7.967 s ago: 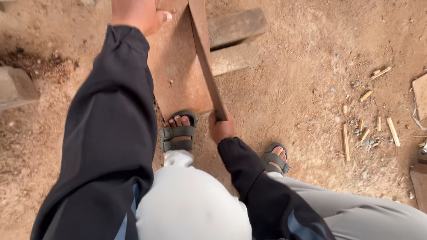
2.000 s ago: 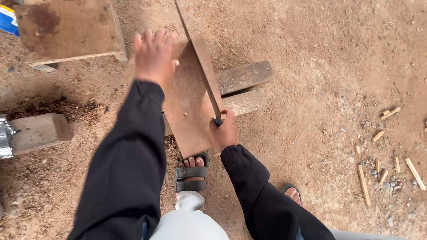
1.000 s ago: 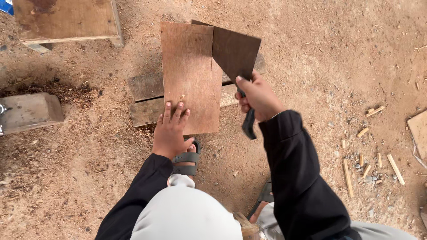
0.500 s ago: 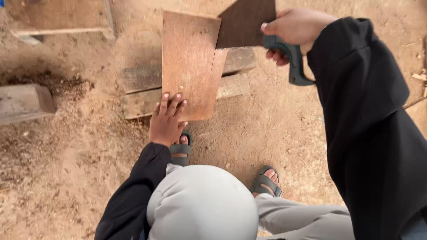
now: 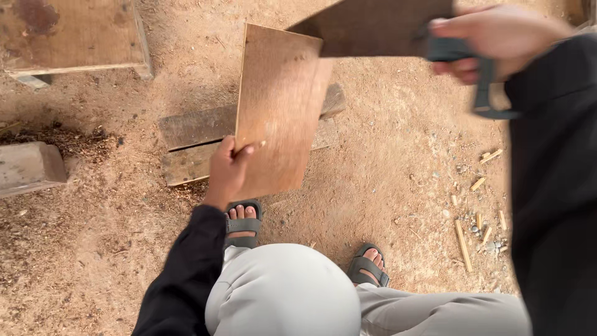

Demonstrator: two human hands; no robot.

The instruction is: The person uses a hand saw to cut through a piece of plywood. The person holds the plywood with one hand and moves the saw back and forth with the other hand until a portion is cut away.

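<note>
Since half a second ago my right hand has swung the saw further up and to the right, so the blade now lies across the top of the view, blurred with motion, and my left hand has gone from pressing flat on the near end of the board to curling round its near left edge.

Going by size: the dirt floor is covered in sawdust, with a darker heap at the left by a pale block. A wooden stool or box stands at the top left. Two weathered planks lie side by side on the floor, and the board sits over them, tipped slightly with its far end toward the saw. My left hand grips that board, thumb on top. My right hand is clenched round the saw's dark handle, clear of the wood; the blade's lower edge crosses over the board's far right corner, though I cannot tell if they touch.

How far along: I judge the sawing stroke is over for now, since the saw is lifted away. The board shows no open cut line that I can make out, so whether a piece has come off I cannot say. Small wood offcuts lie scattered on the right. My sandalled feet are planted near the planks.
</note>
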